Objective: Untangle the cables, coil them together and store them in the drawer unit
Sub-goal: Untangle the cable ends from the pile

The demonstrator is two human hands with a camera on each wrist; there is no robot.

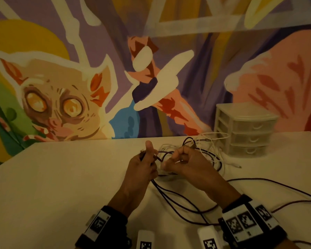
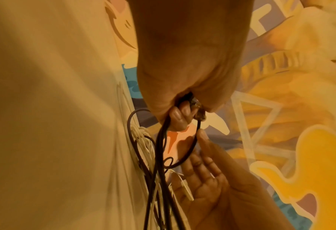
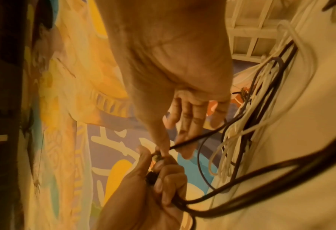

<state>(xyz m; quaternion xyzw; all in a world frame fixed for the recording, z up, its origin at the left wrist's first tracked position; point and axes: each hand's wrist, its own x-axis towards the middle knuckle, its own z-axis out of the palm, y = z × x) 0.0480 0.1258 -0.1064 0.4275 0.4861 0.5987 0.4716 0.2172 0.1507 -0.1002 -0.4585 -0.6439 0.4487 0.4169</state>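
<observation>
A dark cable [image 1: 178,200] and a white cable [image 1: 214,141] lie tangled on the white table [image 1: 61,186], just left of a translucent three-drawer unit [image 1: 246,130] whose drawers are closed. My left hand [image 1: 144,164] grips the dark cable's plug end in curled fingers, thumb up. My right hand [image 1: 178,162] is close beside it. In the right wrist view its thumb and forefinger [image 3: 175,140] pinch the dark cable [image 3: 251,175] next to the left hand [image 3: 159,179], the other fingers extended. The white cable [image 3: 240,129] bunches behind.
Long loops of the dark cable trail across the table toward its right and front edges. Two white blocks with black markers [image 1: 145,239] [image 1: 208,238] sit at the front edge. A painted mural wall stands right behind the table.
</observation>
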